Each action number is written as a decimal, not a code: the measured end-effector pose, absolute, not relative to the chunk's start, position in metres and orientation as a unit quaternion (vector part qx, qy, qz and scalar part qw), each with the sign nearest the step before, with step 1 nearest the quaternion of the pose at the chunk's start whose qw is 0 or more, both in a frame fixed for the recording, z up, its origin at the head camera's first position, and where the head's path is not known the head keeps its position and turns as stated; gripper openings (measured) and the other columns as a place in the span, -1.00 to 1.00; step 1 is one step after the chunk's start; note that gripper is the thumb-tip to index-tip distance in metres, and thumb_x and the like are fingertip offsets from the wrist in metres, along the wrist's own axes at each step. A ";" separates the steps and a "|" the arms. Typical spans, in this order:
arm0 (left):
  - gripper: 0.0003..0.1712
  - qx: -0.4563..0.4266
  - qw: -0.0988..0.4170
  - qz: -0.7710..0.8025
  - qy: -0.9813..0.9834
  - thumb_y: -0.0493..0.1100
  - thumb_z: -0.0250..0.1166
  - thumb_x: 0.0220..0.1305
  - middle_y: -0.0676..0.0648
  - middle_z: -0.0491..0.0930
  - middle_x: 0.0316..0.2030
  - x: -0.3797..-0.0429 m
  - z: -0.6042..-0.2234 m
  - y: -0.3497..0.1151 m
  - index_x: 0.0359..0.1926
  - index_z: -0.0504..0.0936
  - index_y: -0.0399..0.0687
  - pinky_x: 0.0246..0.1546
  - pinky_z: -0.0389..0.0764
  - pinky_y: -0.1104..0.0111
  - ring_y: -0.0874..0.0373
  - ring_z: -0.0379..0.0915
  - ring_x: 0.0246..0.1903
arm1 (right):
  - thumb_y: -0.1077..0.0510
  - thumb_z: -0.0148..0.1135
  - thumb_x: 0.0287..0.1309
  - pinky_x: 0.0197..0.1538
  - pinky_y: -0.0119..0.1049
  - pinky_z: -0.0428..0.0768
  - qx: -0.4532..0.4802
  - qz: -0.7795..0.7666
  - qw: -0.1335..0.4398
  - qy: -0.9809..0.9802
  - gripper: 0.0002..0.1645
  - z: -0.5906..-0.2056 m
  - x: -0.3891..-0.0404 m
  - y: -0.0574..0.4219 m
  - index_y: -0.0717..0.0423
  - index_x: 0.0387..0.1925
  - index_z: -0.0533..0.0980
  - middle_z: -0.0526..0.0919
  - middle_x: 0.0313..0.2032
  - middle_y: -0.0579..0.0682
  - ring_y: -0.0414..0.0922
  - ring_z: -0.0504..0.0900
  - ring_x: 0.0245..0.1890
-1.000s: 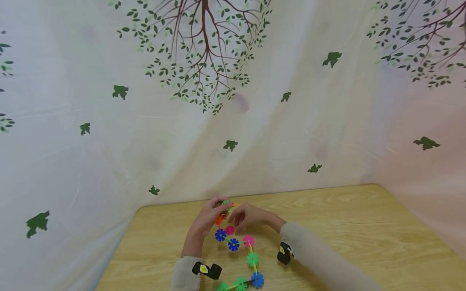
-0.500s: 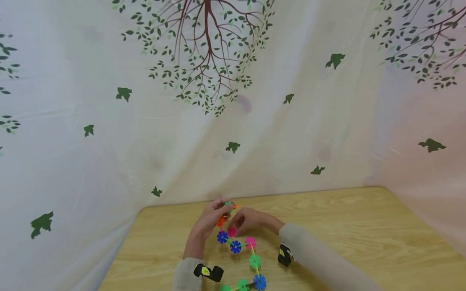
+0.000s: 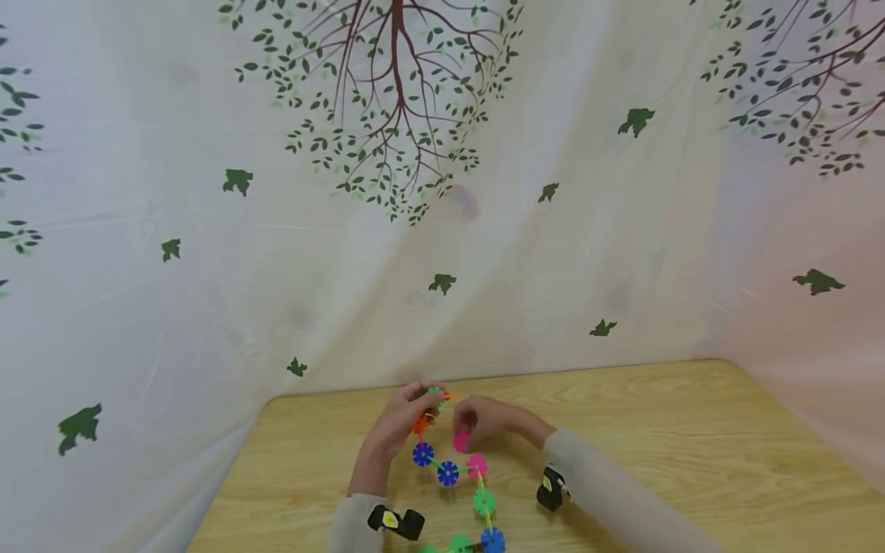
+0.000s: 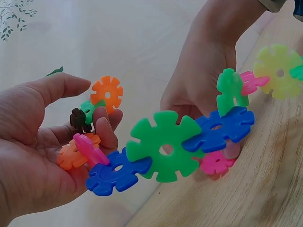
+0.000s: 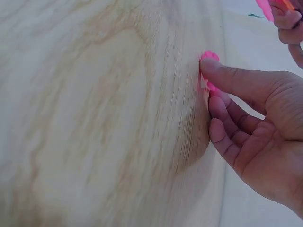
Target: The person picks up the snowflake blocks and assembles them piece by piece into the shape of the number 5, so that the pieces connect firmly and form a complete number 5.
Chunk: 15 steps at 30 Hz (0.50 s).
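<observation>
My left hand grips the far end of a chain of notched plastic snowflake discs. In the left wrist view its fingers curl round an orange disc, a dark disc and a green one, with another orange disc at the tip. From there the chain continues through blue, a large green disc, blue and further colours. My right hand pinches a loose pink snowflake disc between thumb and fingers, just right of the chain. In the right wrist view that disc stands on edge at or close to the wood.
The chain lies across the wooden table towards the person, past a pink disc, a green disc and a blue disc. A pale cloth printed with leaves hangs behind the table's far edge.
My right hand has taken the loose pink disc in its fingertips and drawn it a little to the right, away from the chain. The left hand keeps its grip almost unmoved.
</observation>
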<state>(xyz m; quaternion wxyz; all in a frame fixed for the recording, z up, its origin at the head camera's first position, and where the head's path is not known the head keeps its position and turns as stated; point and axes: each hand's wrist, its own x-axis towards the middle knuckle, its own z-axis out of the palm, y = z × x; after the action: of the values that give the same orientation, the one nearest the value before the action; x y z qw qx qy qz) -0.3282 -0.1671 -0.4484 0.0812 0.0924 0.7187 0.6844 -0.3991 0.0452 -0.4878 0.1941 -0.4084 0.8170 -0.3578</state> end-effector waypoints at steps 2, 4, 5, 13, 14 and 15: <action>-0.55 0.095 0.081 0.681 0.721 -0.07 0.28 0.45 0.06 0.58 -0.28 -0.329 -0.448 -0.166 0.15 0.54 -0.34 -0.23 0.60 0.42 0.20 0.51 -0.32 | 0.40 0.52 -0.05 -0.26 -0.46 0.56 -0.403 -0.370 0.190 0.815 -0.72 -0.488 -0.399 0.051 0.23 -0.26 0.60 0.66 -0.34 -0.01 -0.28 0.53 -0.36; -0.54 0.097 0.080 0.678 0.724 -0.07 0.30 0.43 0.07 0.57 -0.31 -0.330 -0.448 -0.165 0.14 0.54 -0.34 -0.25 0.60 0.41 0.22 0.51 -0.34 | 0.41 0.50 -0.02 -0.26 -0.45 0.57 -0.397 -0.388 0.187 0.811 -0.73 -0.489 -0.398 0.057 0.27 -0.25 0.59 0.67 -0.33 0.04 -0.27 0.54 -0.36; -0.55 0.096 0.079 0.677 0.726 -0.07 0.31 0.42 0.08 0.57 -0.33 -0.330 -0.448 -0.165 0.13 0.55 -0.33 -0.27 0.58 0.42 0.21 0.50 -0.35 | 0.42 0.48 -0.01 -0.26 -0.45 0.58 -0.394 -0.396 0.185 0.809 -0.74 -0.490 -0.398 0.060 0.28 -0.25 0.59 0.68 -0.33 0.06 -0.27 0.54 -0.36; -0.63 0.085 0.079 0.668 0.735 -0.08 0.34 0.39 0.05 0.56 -0.35 -0.331 -0.451 -0.165 0.06 0.57 -0.26 -0.27 0.55 0.37 0.12 0.48 -0.32 | 0.44 0.38 0.05 -0.34 -0.44 0.58 -0.349 -0.471 0.170 0.792 -0.80 -0.495 -0.391 0.079 0.31 -0.24 0.61 0.70 -0.35 0.15 -0.26 0.57 -0.40; -0.60 0.085 0.079 0.667 0.736 -0.07 0.34 0.39 0.05 0.56 -0.35 -0.332 -0.452 -0.165 0.07 0.57 -0.27 -0.26 0.55 0.36 0.12 0.48 -0.32 | 0.43 0.38 0.05 -0.35 -0.43 0.58 -0.340 -0.480 0.165 0.792 -0.80 -0.496 -0.390 0.082 0.31 -0.22 0.62 0.70 -0.35 0.15 -0.26 0.58 -0.40; -0.58 0.084 0.079 0.666 0.737 -0.06 0.34 0.39 0.05 0.56 -0.35 -0.332 -0.452 -0.165 0.09 0.57 -0.28 -0.25 0.56 0.36 0.13 0.48 -0.32 | 0.42 0.38 0.06 -0.36 -0.43 0.59 -0.330 -0.489 0.158 0.791 -0.79 -0.497 -0.389 0.084 0.30 -0.21 0.62 0.70 -0.35 0.15 -0.24 0.59 -0.41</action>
<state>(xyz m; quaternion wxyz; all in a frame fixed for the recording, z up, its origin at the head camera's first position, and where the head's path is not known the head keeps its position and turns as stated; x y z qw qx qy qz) -0.3320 -0.1645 -0.4519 0.0788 0.0838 0.7369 0.6661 -0.3892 0.0836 -0.4968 0.1582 -0.3303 0.7914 -0.4894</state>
